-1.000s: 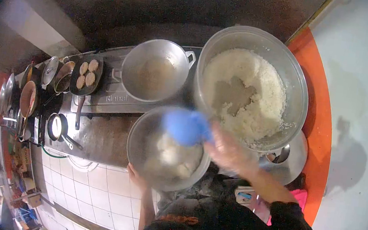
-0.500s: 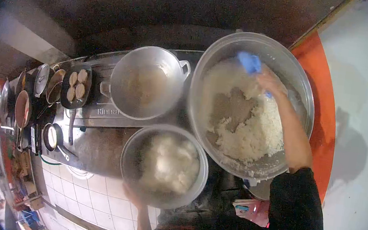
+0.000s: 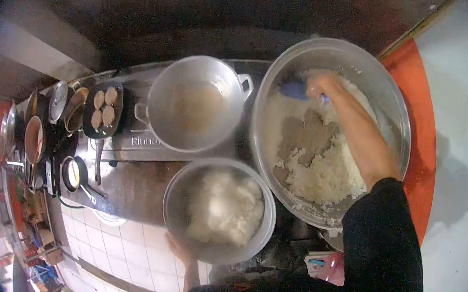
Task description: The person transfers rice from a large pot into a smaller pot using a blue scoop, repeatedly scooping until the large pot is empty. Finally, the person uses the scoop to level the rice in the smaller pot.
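Observation:
In the head view, my right hand (image 3: 322,85) reaches into a large metal pot (image 3: 405,130) and is closed around a blue scoop (image 3: 295,91), blurred by motion. White cooked rice (image 3: 317,183) lies along the pot's near and right side, and a patch of bare bottom shows in the middle. My left hand (image 3: 180,249) grips the lower left side of a metal bowl (image 3: 171,197), its fingers partly hidden against the outside. Steaming rice (image 3: 226,207) sits in this bowl, which stands close beside the large pot.
Left of the large pot, a two-handled pot (image 3: 159,106) with a stained bottom stands on the stove (image 3: 146,141). Farther left are a square pan (image 3: 94,127) with several patties and a small frying pan (image 3: 67,180). An orange-and-white wall (image 3: 420,170) borders the right.
My right hand has moved left and slightly up inside the large pot, taking the blue scoop with it. The left hand stays at the bowl; the whole view has shifted slightly.

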`<state>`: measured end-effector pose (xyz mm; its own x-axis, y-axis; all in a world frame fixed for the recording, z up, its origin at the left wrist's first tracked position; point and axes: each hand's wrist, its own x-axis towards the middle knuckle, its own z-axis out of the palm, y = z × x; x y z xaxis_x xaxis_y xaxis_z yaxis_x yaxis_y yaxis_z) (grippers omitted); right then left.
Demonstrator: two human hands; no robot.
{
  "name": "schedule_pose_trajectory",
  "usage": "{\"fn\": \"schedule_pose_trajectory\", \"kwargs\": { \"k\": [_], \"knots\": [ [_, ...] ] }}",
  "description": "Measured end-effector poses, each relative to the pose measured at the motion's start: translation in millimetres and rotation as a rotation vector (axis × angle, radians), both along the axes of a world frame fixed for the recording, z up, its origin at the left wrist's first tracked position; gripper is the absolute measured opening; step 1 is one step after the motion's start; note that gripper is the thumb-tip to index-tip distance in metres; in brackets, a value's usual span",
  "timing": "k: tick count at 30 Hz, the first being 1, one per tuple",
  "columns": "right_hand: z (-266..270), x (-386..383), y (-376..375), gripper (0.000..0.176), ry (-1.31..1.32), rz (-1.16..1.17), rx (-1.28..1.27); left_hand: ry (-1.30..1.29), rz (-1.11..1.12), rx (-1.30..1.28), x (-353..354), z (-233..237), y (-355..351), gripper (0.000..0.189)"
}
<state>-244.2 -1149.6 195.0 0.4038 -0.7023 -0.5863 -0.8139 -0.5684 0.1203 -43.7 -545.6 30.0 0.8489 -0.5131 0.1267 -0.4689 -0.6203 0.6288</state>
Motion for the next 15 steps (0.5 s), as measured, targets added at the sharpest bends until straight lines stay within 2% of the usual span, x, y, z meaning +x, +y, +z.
{"fn": "schedule_pose_trajectory", "kwargs": {
  "k": [2, 4, 6, 7, 8, 9, 10, 11, 13, 14, 15],
  "knots": [
    [-32.8, -13.4, -1.9, 0.022, -0.149, -0.100, -0.004, 0.076, 0.085, -0.118, 0.2, -4.3, -1.0, 0.045],
    [-76.1, -30.1, -2.1, 0.018, -0.375, -0.255, 0.007, 0.472, 0.201, -0.174, -0.6, 9.2, -3.1, 0.062],
    [-93.1, -36.0, 3.3, 0.018, -0.562, -0.365, -0.019, 0.439, 0.158, -0.193, 0.8, 4.9, -4.6, 0.055],
    [-92.2, -36.1, -1.2, 0.018, -0.576, -0.363, -0.024, 0.413, 0.117, -0.187, 2.3, 3.4, -2.5, 0.056],
    [-83.1, -35.4, -1.9, 0.019, -0.412, -0.354, 0.094, 0.399, 0.112, -0.193, 4.6, 3.7, -1.8, 0.056],
    [-73.5, -34.4, 0.0, 0.024, -0.245, -0.342, 0.211, 0.516, 0.141, -0.303, 5.6, 3.8, -1.2, 0.058],
    [-77.2, -36.7, 4.4, 0.023, -0.247, -0.341, 0.210, 0.633, 0.165, -0.412, 7.8, 3.9, -1.1, 0.069],
    [-87.0, -41.9, 8.5, 0.022, -0.297, -0.364, 0.189, 0.624, 0.155, -0.413, 9.3, -5.3, 5.7, 0.069],
    [-108.2, -54.8, 17.7, 0.021, -0.411, -0.411, 0.176, -0.004, -0.061, -0.029, 11.7, -32.6, 21.5, 0.063],
    [-121.0, -61.2, 23.2, 0.020, -0.467, -0.437, 0.187, -0.008, -0.069, -0.026, 10.8, -19.0, 16.4, 0.063],
    [-133.2, -67.6, 30.1, 0.019, -0.526, -0.466, 0.192, 0.213, -0.004, -0.118, 5.2, 12.0, -4.1, 0.061]
  ]
}}
